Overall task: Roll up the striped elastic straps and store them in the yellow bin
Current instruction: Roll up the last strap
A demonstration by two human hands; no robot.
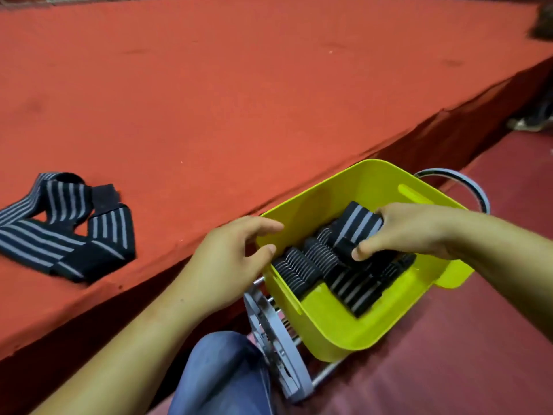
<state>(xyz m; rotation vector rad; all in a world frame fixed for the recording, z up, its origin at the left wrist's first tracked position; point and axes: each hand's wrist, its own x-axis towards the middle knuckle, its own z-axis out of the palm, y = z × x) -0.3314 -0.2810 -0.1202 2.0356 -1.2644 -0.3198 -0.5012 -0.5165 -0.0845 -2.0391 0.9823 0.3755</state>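
Unrolled strap (59, 229) lay on bench (239, 100), well left of both hands, long axis left-right; left hand (230, 265) nearer, at yellow bin (344, 324) rim, grip unclear. Right hand (413, 232) clasped rolled strap (356, 226) inside bin.

bin (353, 330): bright yellow inside and out, the same yellow on rim and handle slot
loose strap (59, 232): black with pale grey stripes running lengthwise; plain black end patches
top roll (357, 227): black with broad grey stripes, a plain black patch on its near side
lower rolls (311, 262): black, fine grey lines on their coiled edges
table (239, 100): orange-red cloth, darker red down its side
floor (463, 354): plain maroon
rack (287, 348): grey rings, silvery bars
trouser leg (221, 372): blue denim
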